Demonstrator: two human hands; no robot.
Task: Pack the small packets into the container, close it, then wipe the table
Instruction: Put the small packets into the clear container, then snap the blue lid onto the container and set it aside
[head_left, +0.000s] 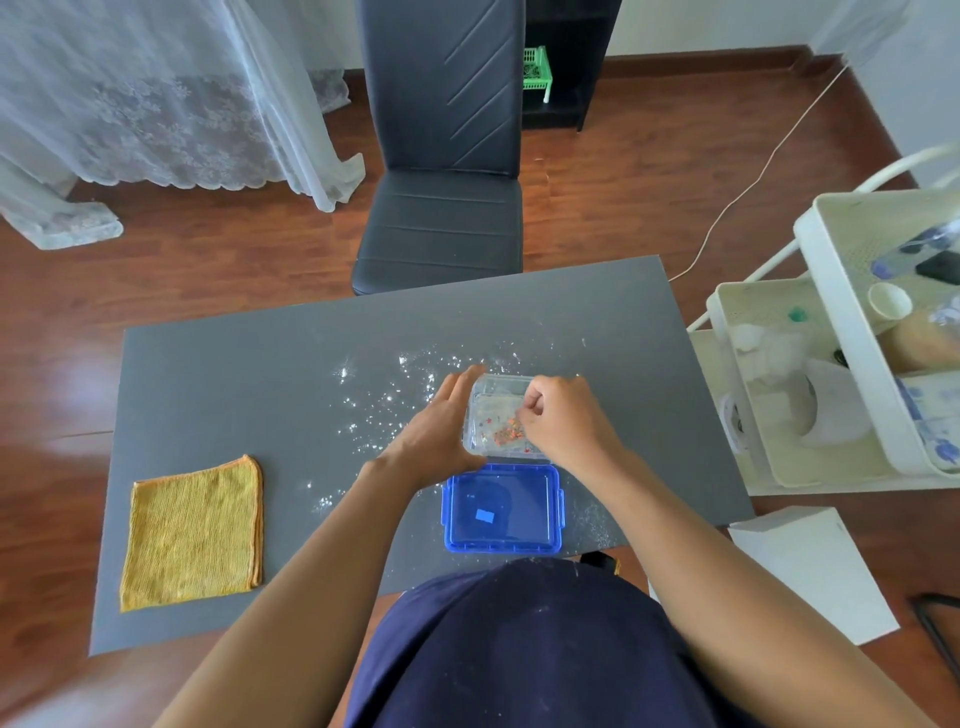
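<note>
Inside the container (496, 415), the right hand (563, 415) hides its grip.

We count one clear container (498, 410) on the counter (260, 374), and one blue lid (502, 509) lying just beside it on the near side. The small packets (506, 430) inside the container are too small and too jumbled for us to number. We see one yellow cloth (193, 530), folded flat. We see two hands: one left hand (441, 431) and one right hand (563, 415). Beyond the counter stands one black chair (441, 156). To the right we count one white cart (857, 338), showing two trays, with one paper cup (889, 304) in the upper one. One white sheet (810, 571) lies on the floor (597, 182).
</note>
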